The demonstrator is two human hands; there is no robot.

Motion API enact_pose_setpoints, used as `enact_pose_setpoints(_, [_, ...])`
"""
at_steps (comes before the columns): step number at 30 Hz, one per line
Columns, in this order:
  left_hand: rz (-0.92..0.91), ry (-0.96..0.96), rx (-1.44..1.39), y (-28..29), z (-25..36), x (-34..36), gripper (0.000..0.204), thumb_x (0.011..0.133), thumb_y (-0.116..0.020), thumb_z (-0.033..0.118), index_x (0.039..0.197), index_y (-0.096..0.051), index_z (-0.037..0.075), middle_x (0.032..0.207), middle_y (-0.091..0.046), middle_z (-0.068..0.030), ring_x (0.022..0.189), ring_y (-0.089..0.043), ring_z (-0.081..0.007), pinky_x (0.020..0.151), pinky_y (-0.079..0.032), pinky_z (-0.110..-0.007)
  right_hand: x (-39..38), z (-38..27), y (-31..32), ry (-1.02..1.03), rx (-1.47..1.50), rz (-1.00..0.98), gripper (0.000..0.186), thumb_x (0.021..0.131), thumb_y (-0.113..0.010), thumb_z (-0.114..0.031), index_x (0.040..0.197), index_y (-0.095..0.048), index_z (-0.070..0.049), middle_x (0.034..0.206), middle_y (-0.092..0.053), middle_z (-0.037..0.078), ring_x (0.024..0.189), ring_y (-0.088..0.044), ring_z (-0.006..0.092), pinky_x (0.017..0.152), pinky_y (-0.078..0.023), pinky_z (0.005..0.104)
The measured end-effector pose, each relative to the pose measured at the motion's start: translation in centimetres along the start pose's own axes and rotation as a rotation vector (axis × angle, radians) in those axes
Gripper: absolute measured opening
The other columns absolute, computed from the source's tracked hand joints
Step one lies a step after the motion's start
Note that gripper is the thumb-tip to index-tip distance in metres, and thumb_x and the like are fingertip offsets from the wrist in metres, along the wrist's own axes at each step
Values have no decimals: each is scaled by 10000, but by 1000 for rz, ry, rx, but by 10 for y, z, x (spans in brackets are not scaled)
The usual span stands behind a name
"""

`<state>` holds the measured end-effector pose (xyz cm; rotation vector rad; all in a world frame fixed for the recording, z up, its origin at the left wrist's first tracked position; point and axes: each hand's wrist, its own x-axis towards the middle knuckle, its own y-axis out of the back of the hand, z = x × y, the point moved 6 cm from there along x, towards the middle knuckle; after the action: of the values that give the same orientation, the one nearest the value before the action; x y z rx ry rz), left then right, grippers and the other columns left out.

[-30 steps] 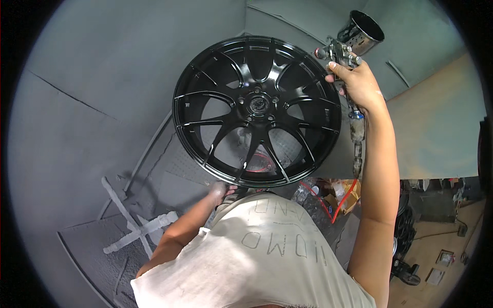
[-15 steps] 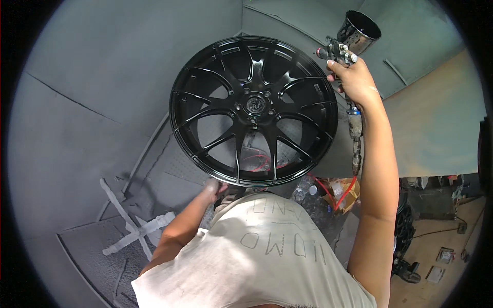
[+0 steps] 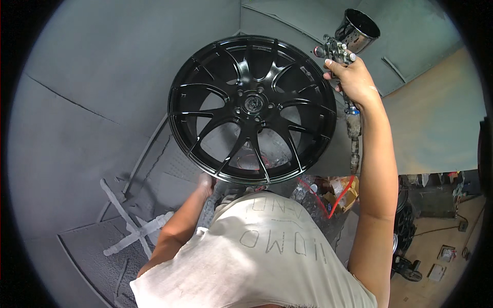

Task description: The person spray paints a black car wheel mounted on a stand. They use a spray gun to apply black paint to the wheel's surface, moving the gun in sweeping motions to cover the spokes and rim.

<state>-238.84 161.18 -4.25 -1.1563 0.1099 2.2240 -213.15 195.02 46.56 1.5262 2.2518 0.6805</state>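
A glossy black multi-spoke wheel rim fills the middle of the view, face up. At its upper right, my right hand grips a spray gun with a dark metal cup on top; the gun's nozzle is beside the rim. A fitting below the handle runs to a red hose. My left hand is at the rim's lower left edge, its fingers hidden beneath it, so what they hold is unclear.
Grey walls enclose the left and back, with a pale panel at right. A tape-wrapped cross-shaped object lies lower left. A cardboard box is below the rim; dark wheels and assorted items stand lower right.
The rim has rotated, its spokes now lying at different angles. My left hand has shifted slightly left and up along the lower edge; my right hand and gun have drifted slightly left and up.
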Motion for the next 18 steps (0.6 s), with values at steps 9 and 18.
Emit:
enact_pose_setpoints(9, [-146, 135, 26, -22, -37, -25, 274, 1021, -386, 157, 1058, -631, 40, 948, -685, -74, 759, -645, -161, 626, -546, -270, 8, 11, 5, -3, -76, 31, 253, 966, -632, -186, 1201, -681, -108, 818, -625, -43, 724, -600, 47, 521, -439, 230])
enact_pose_setpoints(18, [-328, 273, 323, -35, -45, -43, 163, 985, -490, 62, 1059, -625, 10, 1026, -696, -110, 818, -703, -179, 609, -582, -249, 2, 13, 8, 23, -3, 43, 150, 959, -641, -183, 1071, -672, -87, 801, -619, -33, 674, -584, 48, 510, -441, 232])
